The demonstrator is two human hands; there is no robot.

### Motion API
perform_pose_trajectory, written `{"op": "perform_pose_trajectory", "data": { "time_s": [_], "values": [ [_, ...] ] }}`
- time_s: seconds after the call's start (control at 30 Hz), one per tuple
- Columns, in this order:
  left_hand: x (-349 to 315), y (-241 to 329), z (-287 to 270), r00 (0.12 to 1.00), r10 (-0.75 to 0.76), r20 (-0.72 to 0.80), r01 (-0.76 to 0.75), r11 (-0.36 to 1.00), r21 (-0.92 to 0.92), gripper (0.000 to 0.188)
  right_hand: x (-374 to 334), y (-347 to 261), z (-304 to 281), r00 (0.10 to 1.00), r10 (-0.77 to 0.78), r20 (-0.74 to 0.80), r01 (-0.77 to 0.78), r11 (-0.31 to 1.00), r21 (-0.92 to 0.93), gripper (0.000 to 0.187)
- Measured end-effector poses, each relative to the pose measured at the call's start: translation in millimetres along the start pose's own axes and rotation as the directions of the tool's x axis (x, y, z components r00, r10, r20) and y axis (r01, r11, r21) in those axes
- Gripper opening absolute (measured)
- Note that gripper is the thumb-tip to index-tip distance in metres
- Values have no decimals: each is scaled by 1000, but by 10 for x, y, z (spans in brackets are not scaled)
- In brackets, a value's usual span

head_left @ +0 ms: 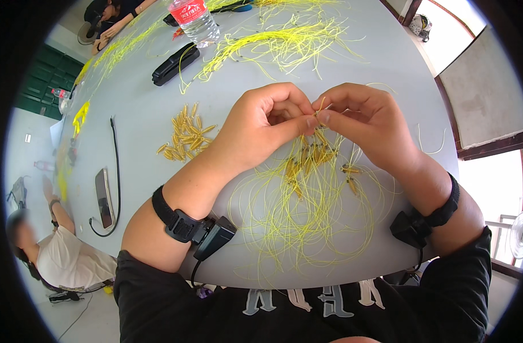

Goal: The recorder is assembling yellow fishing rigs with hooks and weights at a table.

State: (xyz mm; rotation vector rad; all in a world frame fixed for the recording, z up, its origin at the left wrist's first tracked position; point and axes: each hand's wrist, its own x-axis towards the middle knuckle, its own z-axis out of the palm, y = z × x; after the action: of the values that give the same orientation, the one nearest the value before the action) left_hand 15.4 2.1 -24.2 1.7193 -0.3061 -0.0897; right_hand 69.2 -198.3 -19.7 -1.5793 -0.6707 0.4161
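My left hand [270, 120] and my right hand [361, 117] meet over the table, thumbs and fingertips pinched together on thin yellow line. The exact spot between the fingertips is partly hidden. Just below them hangs or lies a cluster of gold, ribbed, spring-like pieces [307, 160] fastened on line; two more such pieces [351, 178] rest to its right. Loose loops of yellow line [307, 228] spread from the cluster toward the table's near edge. Left of my left hand is a pile of loose gold ribbed pieces [184, 137].
On the grey table [238, 74] are a black oblong tool [175, 64], a water bottle [195, 26], a big bundle of yellow line [284, 46], a phone [104, 197] and a black cable [117, 166]. Two other people [67, 251] sit along the left side.
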Motion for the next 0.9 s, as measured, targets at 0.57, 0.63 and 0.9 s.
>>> {"op": "perform_pose_trajectory", "data": {
  "time_s": [0.57,0.63,0.9],
  "values": [
    [2,-28,18,999,29,-37,-30,999,-20,10,-3,-38,-42,1000,25,9,-25,995,-93,14],
    [3,26,18,1000,-13,-21,13,1000,-8,8,-5,-33,-49,999,51,1,-51,996,-70,15],
    [0,33,-5,999,-52,-9,52,999,-17,7,2,-37,-62,996,77,45,-79,996,32,15]
  ]
}}
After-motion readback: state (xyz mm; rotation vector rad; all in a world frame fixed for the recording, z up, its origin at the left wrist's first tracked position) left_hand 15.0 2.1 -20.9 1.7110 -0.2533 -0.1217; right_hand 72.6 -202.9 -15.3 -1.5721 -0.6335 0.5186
